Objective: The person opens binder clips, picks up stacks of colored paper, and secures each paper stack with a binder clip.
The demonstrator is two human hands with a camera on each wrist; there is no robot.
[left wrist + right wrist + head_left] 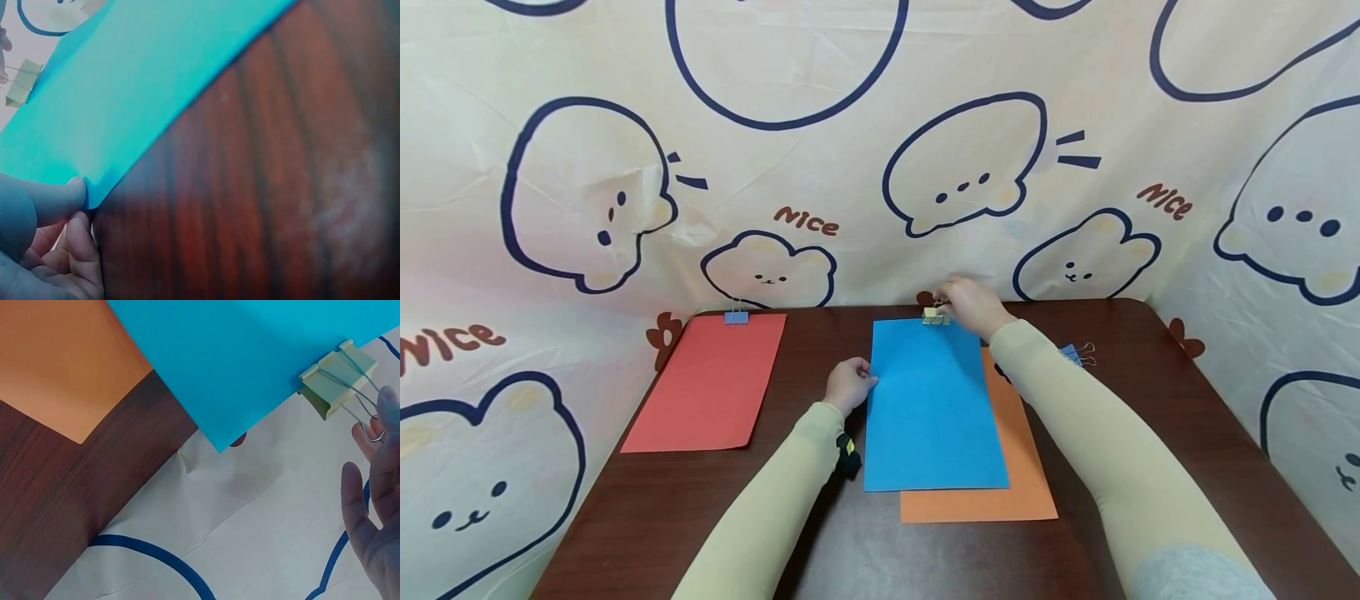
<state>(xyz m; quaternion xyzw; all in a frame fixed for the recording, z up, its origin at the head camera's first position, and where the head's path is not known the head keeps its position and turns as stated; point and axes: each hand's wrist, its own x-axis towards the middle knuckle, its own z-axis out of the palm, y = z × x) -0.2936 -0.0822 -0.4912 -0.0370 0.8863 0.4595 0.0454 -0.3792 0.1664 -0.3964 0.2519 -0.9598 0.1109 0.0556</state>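
Observation:
A blue sheet of paper point(936, 408) lies partly over an orange sheet point(977, 506) at the middle of the table. My left hand point(850, 385) pinches the blue sheet's left edge between thumb and fingers, which the left wrist view shows close up point(62, 250). A yellow binder clip point(340, 378) sits on the blue sheet's far edge. Thumb and fingers of my right hand point(972, 308) pinch its wire handles, seen at the right of the right wrist view. How far the clip's mouth reaches over the paper is hard to tell.
To the left lies a red sheet point(707, 383) with a blue binder clip point(737, 317) on its far edge. Another blue binder clip point(1071, 356) rests on the brown table point(842, 558), beyond my right forearm. A patterned cloth point(850, 167) hangs behind the table.

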